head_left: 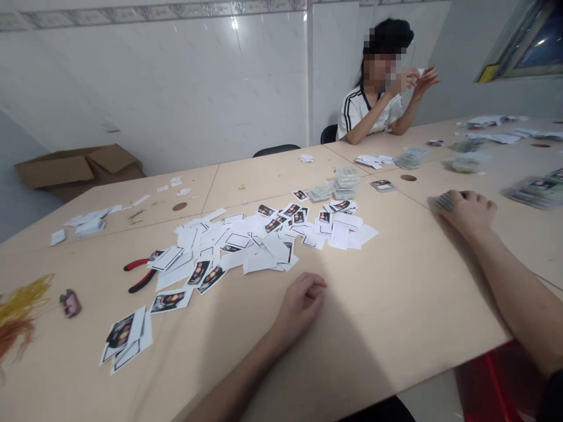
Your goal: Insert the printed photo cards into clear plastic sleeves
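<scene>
My left hand (302, 303) rests on the beige table (396, 305) with its fingers curled loosely under, holding nothing I can see, just below a spread of small printed paper cards (259, 237). My right hand (468, 210) reaches out to the right, palm down, with fingers closed over a small stack of clear-wrapped cards (444, 202). The cards show a white back or a dark picture.
Red-handled pliers (138, 274) lie left of the cards. Yellow rubber bands (20, 310) sit at the left edge. More wrapped card stacks (345, 181) stand further back and at the right (536, 190). A person (378, 88) sits opposite, hands raised. Cardboard box (79, 167) lies by the wall.
</scene>
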`<control>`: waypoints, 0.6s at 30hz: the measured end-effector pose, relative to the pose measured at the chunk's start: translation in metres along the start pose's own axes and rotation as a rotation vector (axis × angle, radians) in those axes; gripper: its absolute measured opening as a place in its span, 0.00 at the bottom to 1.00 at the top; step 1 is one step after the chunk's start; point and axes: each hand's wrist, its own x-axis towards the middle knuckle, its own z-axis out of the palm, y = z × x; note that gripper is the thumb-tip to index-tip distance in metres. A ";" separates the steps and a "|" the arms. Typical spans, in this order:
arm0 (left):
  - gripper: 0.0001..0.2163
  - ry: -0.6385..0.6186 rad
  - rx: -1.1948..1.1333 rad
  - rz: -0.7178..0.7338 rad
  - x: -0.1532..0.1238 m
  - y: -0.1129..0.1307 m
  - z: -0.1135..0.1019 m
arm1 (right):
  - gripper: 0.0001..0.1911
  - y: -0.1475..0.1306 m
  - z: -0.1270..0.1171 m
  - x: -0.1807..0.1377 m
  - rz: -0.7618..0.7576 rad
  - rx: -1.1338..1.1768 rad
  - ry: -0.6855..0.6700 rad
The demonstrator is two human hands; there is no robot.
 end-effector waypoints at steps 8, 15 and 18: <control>0.07 0.021 -0.019 -0.032 0.000 0.000 0.001 | 0.27 0.087 0.041 0.017 -0.176 -0.007 0.012; 0.07 0.012 -0.045 -0.115 0.000 0.002 0.001 | 0.30 0.131 0.059 0.030 -0.207 0.061 0.044; 0.08 0.019 -0.038 -0.128 0.000 0.003 0.001 | 0.28 0.143 0.073 0.039 -0.158 0.099 0.070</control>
